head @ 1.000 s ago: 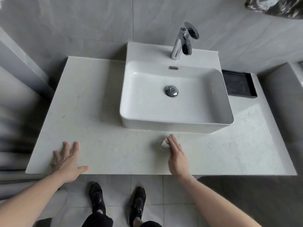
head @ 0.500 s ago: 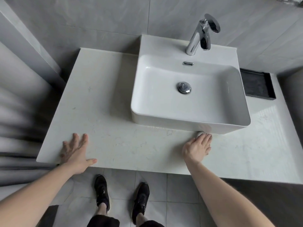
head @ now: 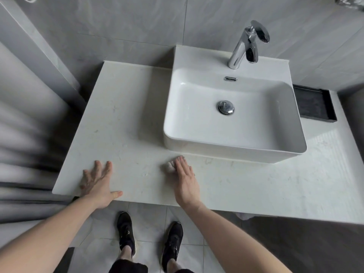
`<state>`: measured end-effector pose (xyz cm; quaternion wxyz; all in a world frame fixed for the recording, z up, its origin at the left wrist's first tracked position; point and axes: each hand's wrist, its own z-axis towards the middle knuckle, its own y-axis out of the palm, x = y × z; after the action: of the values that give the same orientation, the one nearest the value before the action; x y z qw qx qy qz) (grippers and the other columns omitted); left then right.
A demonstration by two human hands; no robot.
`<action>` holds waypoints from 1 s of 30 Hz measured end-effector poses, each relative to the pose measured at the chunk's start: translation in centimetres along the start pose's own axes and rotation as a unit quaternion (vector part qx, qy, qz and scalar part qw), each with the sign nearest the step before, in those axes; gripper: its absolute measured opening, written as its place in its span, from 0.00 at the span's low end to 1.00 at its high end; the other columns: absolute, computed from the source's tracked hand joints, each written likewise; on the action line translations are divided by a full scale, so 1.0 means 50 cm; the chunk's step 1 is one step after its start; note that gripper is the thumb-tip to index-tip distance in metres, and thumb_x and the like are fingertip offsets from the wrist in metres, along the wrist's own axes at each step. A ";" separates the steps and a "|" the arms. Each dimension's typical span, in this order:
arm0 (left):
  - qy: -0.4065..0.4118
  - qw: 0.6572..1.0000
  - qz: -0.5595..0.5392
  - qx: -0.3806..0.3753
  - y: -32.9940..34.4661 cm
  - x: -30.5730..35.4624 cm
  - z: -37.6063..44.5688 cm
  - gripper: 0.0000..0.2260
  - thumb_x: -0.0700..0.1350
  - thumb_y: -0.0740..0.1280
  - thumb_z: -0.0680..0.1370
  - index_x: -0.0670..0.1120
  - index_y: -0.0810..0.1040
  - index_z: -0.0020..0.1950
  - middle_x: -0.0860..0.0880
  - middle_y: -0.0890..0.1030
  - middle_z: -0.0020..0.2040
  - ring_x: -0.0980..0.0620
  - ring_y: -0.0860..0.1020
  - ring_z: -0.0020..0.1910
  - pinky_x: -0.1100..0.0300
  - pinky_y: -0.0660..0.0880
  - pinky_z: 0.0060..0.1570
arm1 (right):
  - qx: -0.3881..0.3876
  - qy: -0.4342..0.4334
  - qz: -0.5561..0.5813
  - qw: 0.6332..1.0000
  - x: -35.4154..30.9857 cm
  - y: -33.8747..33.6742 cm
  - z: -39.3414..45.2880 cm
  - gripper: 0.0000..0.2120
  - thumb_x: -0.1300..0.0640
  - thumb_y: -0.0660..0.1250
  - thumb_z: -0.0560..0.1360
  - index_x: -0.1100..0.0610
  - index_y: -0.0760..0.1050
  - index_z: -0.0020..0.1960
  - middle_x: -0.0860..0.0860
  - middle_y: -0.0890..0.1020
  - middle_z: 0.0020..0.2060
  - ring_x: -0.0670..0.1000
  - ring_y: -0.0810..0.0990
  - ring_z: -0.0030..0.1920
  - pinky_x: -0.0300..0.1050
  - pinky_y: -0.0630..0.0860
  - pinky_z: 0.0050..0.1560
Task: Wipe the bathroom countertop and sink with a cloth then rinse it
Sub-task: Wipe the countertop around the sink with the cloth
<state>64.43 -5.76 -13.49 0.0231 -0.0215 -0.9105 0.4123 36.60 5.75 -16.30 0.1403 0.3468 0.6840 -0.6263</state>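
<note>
Head view: left hand [head: 97,184] flat on the countertop [head: 122,119] near its left front edge, fingers spread wide. Right hand [head: 184,179] presses a small pale cloth [head: 169,166] with straight, close-set fingers, just before the sink [head: 234,148] front wall.

My right hand [head: 185,183] has slid the small white cloth [head: 169,166] back leftward. It now lies below the white rectangular ceramic sink's [head: 232,148] left corner.

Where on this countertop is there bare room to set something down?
Bare countertop runs between the left edge and the sink; more lies right of the right hand, below the black tray. Crowded: the front strip holding the left hand and cloth.
</note>
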 end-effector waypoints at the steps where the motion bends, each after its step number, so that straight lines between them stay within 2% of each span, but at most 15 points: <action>1: 0.000 1.000 0.000 0.000 -0.001 0.000 -0.001 0.53 0.64 0.72 0.73 0.58 0.33 0.81 0.49 0.30 0.81 0.32 0.38 0.80 0.35 0.53 0.76 | 0.023 0.004 0.024 0.999 0.017 -0.021 -0.005 0.43 0.72 0.55 0.68 0.57 0.59 0.83 0.52 0.58 0.83 0.49 0.53 0.84 0.52 0.54 0.82; 4: 0.002 1.000 -0.001 -0.005 -0.004 0.003 -0.006 0.53 0.63 0.71 0.74 0.58 0.33 0.81 0.49 0.29 0.81 0.32 0.37 0.79 0.35 0.53 0.76 | 0.118 0.043 0.051 0.991 0.088 -0.093 -0.025 0.40 0.75 0.54 0.68 0.57 0.66 0.79 0.54 0.66 0.80 0.52 0.64 0.81 0.52 0.63 0.80; 7: 0.004 1.000 -0.006 -0.007 -0.006 0.005 -0.007 0.52 0.62 0.72 0.75 0.57 0.33 0.81 0.49 0.29 0.80 0.32 0.37 0.79 0.34 0.55 0.76 | 0.187 0.104 0.012 0.977 0.178 -0.176 -0.050 0.36 0.78 0.56 0.69 0.57 0.71 0.73 0.54 0.71 0.76 0.54 0.70 0.75 0.45 0.66 0.74; 9: 0.004 1.000 -0.008 -0.007 -0.006 0.006 -0.008 0.53 0.62 0.72 0.74 0.57 0.33 0.81 0.49 0.29 0.80 0.32 0.36 0.79 0.33 0.56 0.75 | 0.214 0.154 -0.032 0.964 0.250 -0.216 -0.065 0.29 0.75 0.57 0.72 0.60 0.71 0.71 0.58 0.73 0.73 0.60 0.71 0.72 0.54 0.69 0.71; 11: 0.004 1.000 -0.007 -0.006 -0.006 0.006 -0.009 0.52 0.62 0.72 0.75 0.57 0.33 0.81 0.49 0.28 0.80 0.32 0.36 0.79 0.33 0.56 0.75 | 0.220 0.211 -0.066 0.950 0.312 -0.230 -0.076 0.22 0.67 0.55 0.77 0.61 0.70 0.70 0.61 0.73 0.72 0.64 0.69 0.74 0.63 0.68 0.72; 12: 0.003 1.000 -0.007 -0.005 -0.006 0.007 -0.010 0.52 0.62 0.72 0.75 0.57 0.33 0.81 0.49 0.28 0.80 0.32 0.36 0.79 0.33 0.56 0.75 | 0.213 0.249 -0.077 0.942 0.328 -0.225 -0.078 0.21 0.63 0.53 0.80 0.61 0.69 0.72 0.60 0.70 0.75 0.63 0.65 0.77 0.65 0.65 0.74; 14: 0.004 1.000 -0.006 -0.005 -0.006 0.007 -0.011 0.52 0.62 0.72 0.75 0.57 0.32 0.81 0.49 0.28 0.80 0.32 0.36 0.79 0.33 0.56 0.75 | 0.196 0.315 -0.098 0.924 0.326 -0.196 -0.076 0.25 0.57 0.53 0.84 0.60 0.62 0.80 0.57 0.60 0.82 0.58 0.55 0.82 0.64 0.56 0.79; 16: 0.003 1.000 -0.005 -0.004 -0.005 0.007 -0.009 0.52 0.62 0.72 0.75 0.57 0.32 0.81 0.49 0.28 0.80 0.32 0.36 0.79 0.33 0.55 0.75 | 0.194 0.330 -0.103 0.918 0.282 -0.162 -0.062 0.29 0.54 0.51 0.83 0.59 0.58 0.83 0.55 0.55 0.84 0.57 0.52 0.83 0.64 0.52 0.80; 21: 0.002 1.000 -0.002 -0.004 -0.003 0.006 -0.006 0.53 0.62 0.71 0.75 0.57 0.31 0.80 0.48 0.28 0.80 0.32 0.36 0.79 0.33 0.56 0.75 | 0.144 0.246 -0.082 0.955 0.113 -0.034 0.002 0.32 0.57 0.53 0.81 0.58 0.53 0.84 0.54 0.50 0.84 0.54 0.44 0.84 0.60 0.43 0.82; 26: 0.004 1.000 0.002 -0.004 -0.003 0.008 -0.005 0.52 0.62 0.71 0.75 0.57 0.32 0.80 0.47 0.27 0.80 0.31 0.36 0.79 0.34 0.56 0.75 | 0.052 0.094 -0.075 0.991 -0.066 0.084 0.025 0.44 0.65 0.55 0.69 0.55 0.49 0.85 0.53 0.44 0.84 0.54 0.37 0.84 0.59 0.41 0.83; 28: 0.003 1.000 0.002 -0.004 -0.003 0.007 -0.004 0.52 0.63 0.71 0.75 0.57 0.32 0.81 0.47 0.27 0.80 0.31 0.36 0.79 0.34 0.56 0.75 | 0.009 0.015 -0.063 0.998 -0.121 0.121 0.013 0.43 0.65 0.54 0.70 0.55 0.50 0.85 0.51 0.44 0.84 0.52 0.37 0.84 0.58 0.41 0.83; 30: 0.002 1.000 0.004 -0.002 -0.003 0.009 -0.006 0.52 0.63 0.71 0.75 0.57 0.32 0.81 0.47 0.27 0.80 0.31 0.37 0.79 0.34 0.56 0.75 | -0.032 -0.041 -0.054 0.997 -0.145 0.140 0.000 0.41 0.61 0.47 0.71 0.55 0.50 0.85 0.49 0.44 0.84 0.52 0.38 0.84 0.54 0.38 0.83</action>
<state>64.00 -5.61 -13.18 0.0229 -0.0256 -0.9111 0.4108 46.36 3.40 -17.06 0.1452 0.2792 0.7150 -0.6243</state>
